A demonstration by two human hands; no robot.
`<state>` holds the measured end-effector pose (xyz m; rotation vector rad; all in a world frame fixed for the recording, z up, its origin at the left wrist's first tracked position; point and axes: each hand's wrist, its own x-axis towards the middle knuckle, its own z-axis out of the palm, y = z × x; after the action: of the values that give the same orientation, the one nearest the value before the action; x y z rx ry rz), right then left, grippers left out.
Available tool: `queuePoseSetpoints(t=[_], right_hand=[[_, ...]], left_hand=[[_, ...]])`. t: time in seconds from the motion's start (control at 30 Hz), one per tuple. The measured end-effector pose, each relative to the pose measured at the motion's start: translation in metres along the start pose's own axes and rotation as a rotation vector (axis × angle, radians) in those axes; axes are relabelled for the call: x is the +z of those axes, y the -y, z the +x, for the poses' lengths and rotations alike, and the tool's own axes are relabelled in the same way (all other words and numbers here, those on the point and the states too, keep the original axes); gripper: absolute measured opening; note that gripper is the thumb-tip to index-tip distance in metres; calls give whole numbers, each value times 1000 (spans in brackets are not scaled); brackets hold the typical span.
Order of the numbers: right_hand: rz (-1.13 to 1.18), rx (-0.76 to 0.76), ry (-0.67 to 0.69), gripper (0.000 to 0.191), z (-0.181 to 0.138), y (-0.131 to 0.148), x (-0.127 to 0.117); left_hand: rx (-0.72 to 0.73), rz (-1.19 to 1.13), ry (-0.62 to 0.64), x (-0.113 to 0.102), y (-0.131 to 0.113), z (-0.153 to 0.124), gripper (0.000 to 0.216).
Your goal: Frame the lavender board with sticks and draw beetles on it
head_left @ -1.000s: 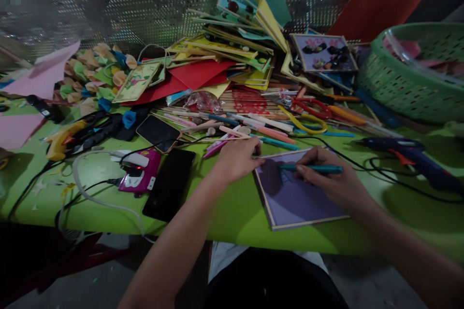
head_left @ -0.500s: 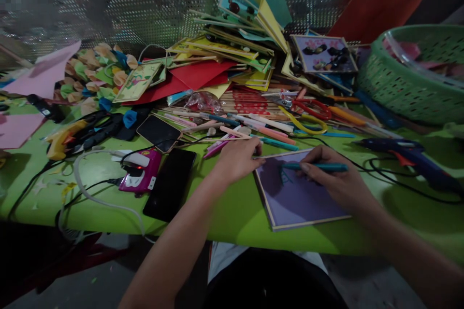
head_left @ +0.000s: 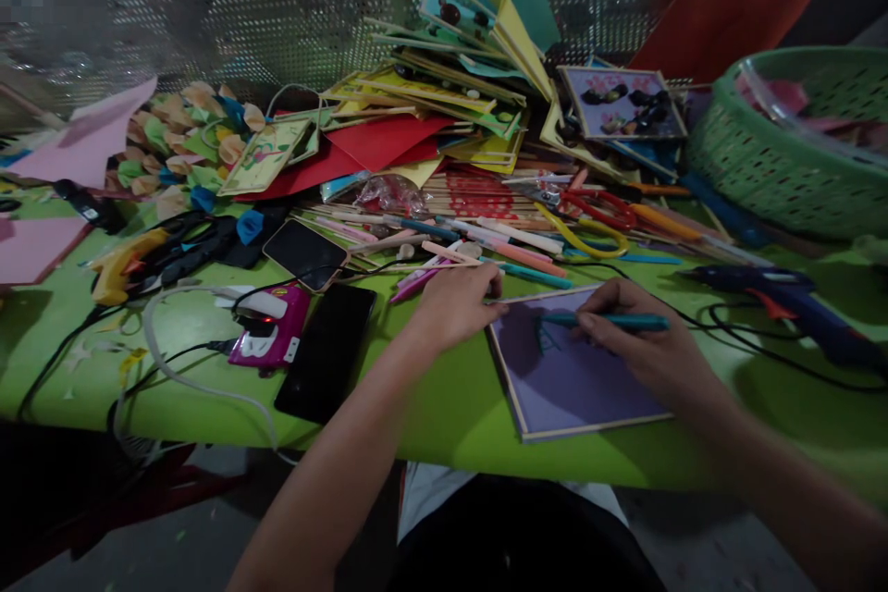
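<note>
A purple card with a pale wooden frame [head_left: 569, 384] lies on the green table [head_left: 444, 407] in front of me. My right hand [head_left: 638, 338] is closed round a teal pen [head_left: 610, 322], whose tip rests on a small drawn mark near the card's top. My left hand [head_left: 454, 301] lies with curled fingers on the table at the card's top left corner, its fingertips touching the frame.
Two dark phones [head_left: 326, 347] and a pink device with cables [head_left: 267, 333] lie to the left. A blue glue gun [head_left: 783, 291] lies to the right, a green basket [head_left: 791, 143] behind it. Pens, scissors [head_left: 589, 213], framed cards and coloured paper are heaped at the back.
My right hand and the pen have shifted very slightly to the right on the card. My left hand has stayed in place.
</note>
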<state>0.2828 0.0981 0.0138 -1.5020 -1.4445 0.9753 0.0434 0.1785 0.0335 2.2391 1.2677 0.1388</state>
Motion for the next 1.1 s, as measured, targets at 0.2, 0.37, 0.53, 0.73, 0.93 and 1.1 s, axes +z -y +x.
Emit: queuePoseSetpoints(t=[0.2, 0.37, 0.53, 0.73, 0.93, 1.1], right_hand=[[-18, -20, 38, 40, -2, -5, 0], [-6, 0, 45, 42, -2, -6, 0], [-40, -4, 39, 44, -1, -4, 1], [-58, -14, 40, 42, 0, -6, 3], [-90, -17, 29, 41, -1, -6, 3], [-89, -3, 48, 46, -1, 1, 4]], left_hand=[[7, 17, 12, -1, -1, 0, 19], [-1, 38, 16, -1, -1, 0, 21], [2, 43, 16, -1, -1, 0, 21], [12, 32, 11, -1, -1, 0, 19], [14, 21, 12, 0, 0, 1, 20], [25, 28, 17, 0, 0, 0, 20]])
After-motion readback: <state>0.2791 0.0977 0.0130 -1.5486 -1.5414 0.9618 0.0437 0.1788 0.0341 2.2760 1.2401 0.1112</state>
